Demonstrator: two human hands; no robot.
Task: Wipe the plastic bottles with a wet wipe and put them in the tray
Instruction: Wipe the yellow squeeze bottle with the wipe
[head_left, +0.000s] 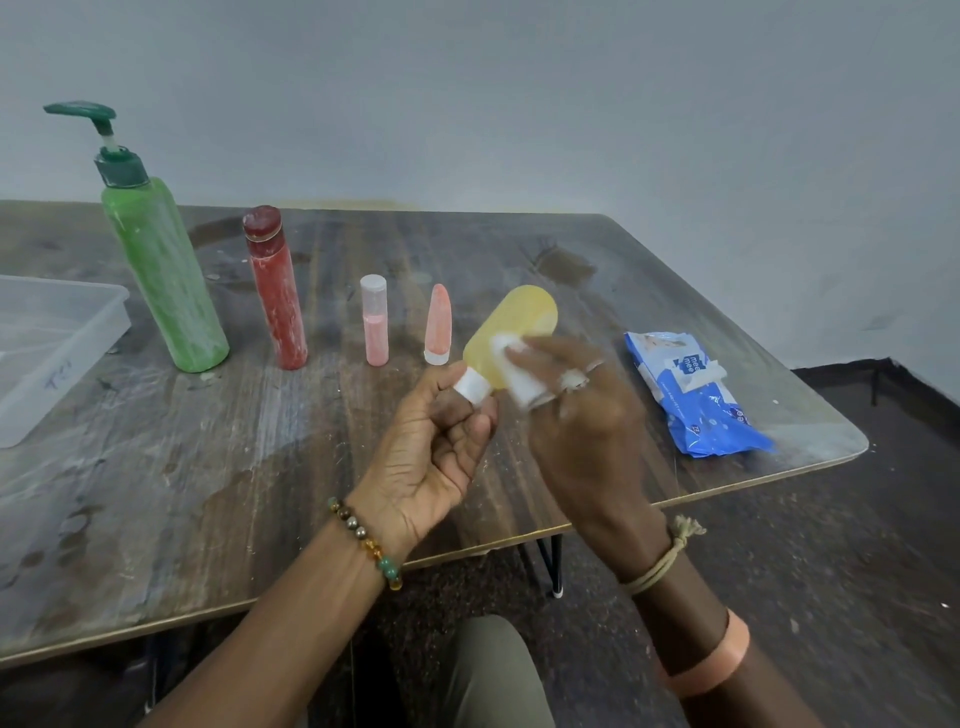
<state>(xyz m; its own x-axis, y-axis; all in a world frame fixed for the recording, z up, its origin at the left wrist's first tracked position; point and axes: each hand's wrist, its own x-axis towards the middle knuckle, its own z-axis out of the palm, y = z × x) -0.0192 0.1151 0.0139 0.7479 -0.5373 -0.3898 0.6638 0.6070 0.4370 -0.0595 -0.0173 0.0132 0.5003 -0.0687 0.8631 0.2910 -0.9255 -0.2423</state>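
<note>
My left hand (441, 441) grips the white cap end of a yellow plastic bottle (519, 322), which tilts up and away above the table. My right hand (582, 415) presses a white wet wipe (519, 379) against the bottle's side, with its fingers curled round the wipe. Standing in a row on the table are a tall green pump bottle (161, 270), a red bottle (278, 301), a small pink bottle (375, 327) and a small orange tube (438, 327). The clear plastic tray (98, 312) sits at the left edge.
A blue pack of wet wipes (696, 395) lies on the table to the right, near the rounded corner. The worn wooden table (260, 467) has its front edge close to my body. A plain wall stands behind, dark floor to the right.
</note>
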